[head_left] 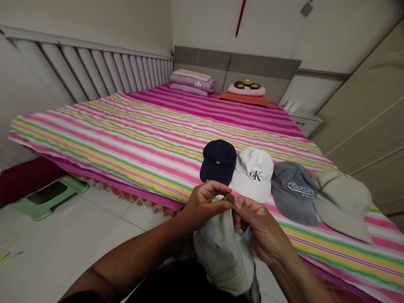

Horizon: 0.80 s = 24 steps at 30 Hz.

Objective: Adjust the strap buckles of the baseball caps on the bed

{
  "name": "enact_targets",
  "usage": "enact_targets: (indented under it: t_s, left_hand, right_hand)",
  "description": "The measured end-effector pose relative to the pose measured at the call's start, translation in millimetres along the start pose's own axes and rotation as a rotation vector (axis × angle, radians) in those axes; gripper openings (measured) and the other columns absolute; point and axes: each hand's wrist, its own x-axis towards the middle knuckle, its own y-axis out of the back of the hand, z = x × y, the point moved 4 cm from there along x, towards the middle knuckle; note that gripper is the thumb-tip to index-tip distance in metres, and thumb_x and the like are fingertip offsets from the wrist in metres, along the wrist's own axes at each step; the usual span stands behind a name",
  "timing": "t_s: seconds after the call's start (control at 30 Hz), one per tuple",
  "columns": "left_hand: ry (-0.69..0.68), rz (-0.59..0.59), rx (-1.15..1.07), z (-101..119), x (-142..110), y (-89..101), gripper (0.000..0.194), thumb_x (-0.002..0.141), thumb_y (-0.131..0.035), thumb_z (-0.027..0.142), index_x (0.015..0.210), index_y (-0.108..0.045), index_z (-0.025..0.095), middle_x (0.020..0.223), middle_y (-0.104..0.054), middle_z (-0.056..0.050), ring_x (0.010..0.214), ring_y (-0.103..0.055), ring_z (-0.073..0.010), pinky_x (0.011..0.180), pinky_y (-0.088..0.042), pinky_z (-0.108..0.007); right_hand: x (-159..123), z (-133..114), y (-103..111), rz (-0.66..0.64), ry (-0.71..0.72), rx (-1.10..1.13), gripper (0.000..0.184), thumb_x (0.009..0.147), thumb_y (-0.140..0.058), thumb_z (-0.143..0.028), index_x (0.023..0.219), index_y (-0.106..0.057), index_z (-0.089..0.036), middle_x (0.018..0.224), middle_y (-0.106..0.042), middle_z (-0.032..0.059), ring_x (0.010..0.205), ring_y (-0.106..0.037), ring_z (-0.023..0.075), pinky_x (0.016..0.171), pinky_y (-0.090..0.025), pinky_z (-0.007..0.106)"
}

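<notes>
A pale, washed-out cap [221, 248] hangs below my two hands at the bed's near edge. At its upper end a small brass-coloured buckle [230, 197] shows between my fingertips. My left hand [206, 201] pinches the buckle from the left with thumb and fingers. From the right, my right hand [257, 221] grips the cap's strap beside the buckle, its fingers partly hidden. Just beyond my hands lie a navy cap [219, 160] and a white cap [254, 172] with black letters. A grey cap [295, 191] and a beige cap [344, 200] continue the row rightward.
A striped sheet [126, 139] covers the bed. Folded purple bedding [192, 83] and a pink and orange stack [244, 94] rest near the headboard [211, 59]. On the floor at left stands a green stool [47, 200]. A white nightstand [304, 120] is at the far right.
</notes>
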Motion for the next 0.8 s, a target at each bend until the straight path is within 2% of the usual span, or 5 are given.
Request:
enact_targets:
  t_s: [0.13, 0.37, 0.53, 0.67, 0.8]
  left_hand:
    - [-0.016, 0.009, 0.029, 3, 0, -0.9, 0.029, 0.058, -0.075, 0.018, 0.081, -0.058, 0.012, 0.077, -0.062, -0.004, 0.073, -0.057, -0.0117, 0.071, -0.043, -0.025]
    - [-0.059, -0.077, 0.05, 2, 2, -3.9, 0.038, 0.059, -0.073, 0.017, 0.091, -0.054, 0.014, 0.081, -0.057, -0.003, 0.075, -0.055, -0.0108, 0.065, -0.043, -0.021]
    - [-0.11, -0.034, 0.049, 4, 2, 0.5, 0.041, 0.061, -0.072, 0.016, 0.098, -0.054, 0.016, 0.082, -0.058, -0.003, 0.076, -0.055, -0.01, 0.07, -0.043, -0.022]
    - [-0.075, -0.083, 0.04, 0, 2, -3.7, 0.045, 0.061, -0.072, 0.014, 0.101, -0.053, 0.016, 0.082, -0.059, -0.003, 0.075, -0.056, -0.0101, 0.067, -0.044, -0.021]
    - [-0.034, -0.068, 0.021, -1, 2, -4.8, 0.043, 0.059, -0.073, 0.014, 0.098, -0.054, 0.015, 0.081, -0.06, -0.003, 0.074, -0.058, -0.0109, 0.065, -0.045, -0.021]
  right_hand:
    - [-2, -2, 1, -0.038, -0.033, 0.039, 0.025, 0.066, -0.068, -0.034, 0.062, -0.052, -0.016, 0.05, -0.053, -0.002, 0.045, -0.044, 0.0085, 0.045, -0.031, 0.02]
    - [-2, -6, 0, -0.087, -0.027, 0.015, 0.025, 0.068, -0.066, -0.036, 0.063, -0.052, -0.016, 0.051, -0.053, -0.0017, 0.044, -0.043, 0.0082, 0.044, -0.032, 0.02]
    - [-1, -12, 9, -0.114, 0.023, -0.178, 0.022, 0.07, -0.065, -0.036, 0.072, -0.057, -0.016, 0.059, -0.056, -0.001, 0.052, -0.047, 0.0101, 0.051, -0.037, 0.022]
    - [-1, -10, 9, -0.139, 0.03, -0.145, 0.023, 0.07, -0.065, -0.035, 0.062, -0.054, -0.016, 0.052, -0.054, -0.0017, 0.047, -0.046, 0.0096, 0.05, -0.038, 0.023]
    - [0, -7, 9, -0.157, 0.01, -0.121, 0.024, 0.072, -0.062, -0.038, 0.067, -0.055, -0.016, 0.054, -0.055, -0.0005, 0.048, -0.046, 0.0101, 0.05, -0.036, 0.023]
